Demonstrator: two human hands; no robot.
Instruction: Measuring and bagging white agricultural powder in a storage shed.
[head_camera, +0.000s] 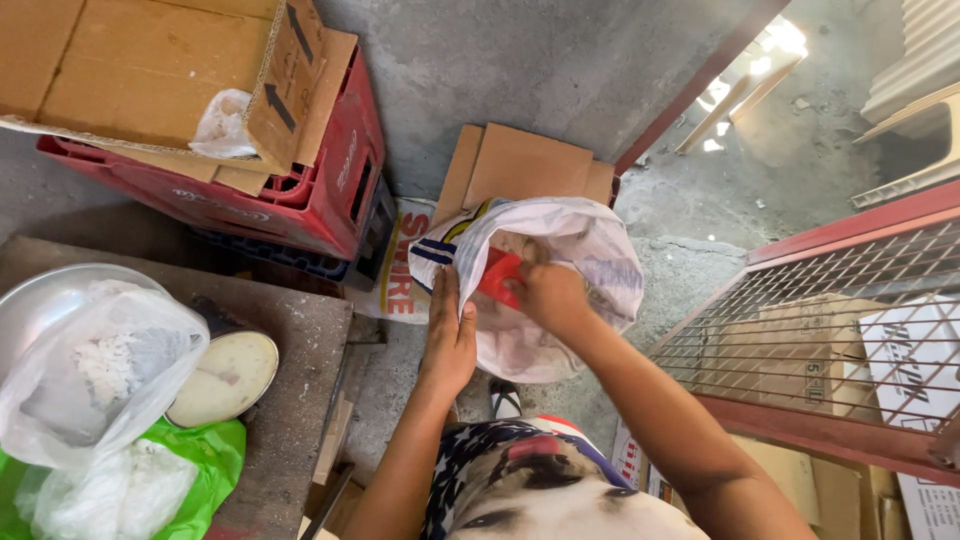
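Left hand (449, 335) flat, fingers together, pressed against near rim of white woven sack (590, 260), holding mouth open. Right hand (548, 295) inside sack mouth, curled shut around red scoop (498, 277); only part of scoop visible, lower end hidden by hand and sack wall. Contents of sack not discernible. Sack upright on concrete floor (560, 70), mouth sagging toward camera, flattened cardboard (515, 160) behind it.

To left of sack: second printed sack (400, 275) wedged against red crate (330, 190), crate stacked on dark blue crate (290, 255) and carrying open cardboard box (150, 70). Further left: dark surface (290, 340) with round weighing scale (225, 378), metal bowl (40, 305) lined with clear plastic bag (100, 370) holding white powder, green bag (200, 470) beneath. To right: red-framed wire mesh panel (840, 330) over more boxes.

Risks, as judged from present state:
- Sack wall soft; if left-hand pressure slackens, rim likely to fold in over scoop and block it.
- Loaded scoop lifted past sagging rim could catch and tip, spilling onto floor.
- Sack unsupported on right side; sideways pull from scoop could topple it.
- Gap between sack and surface; any carry across it risks dropped material.
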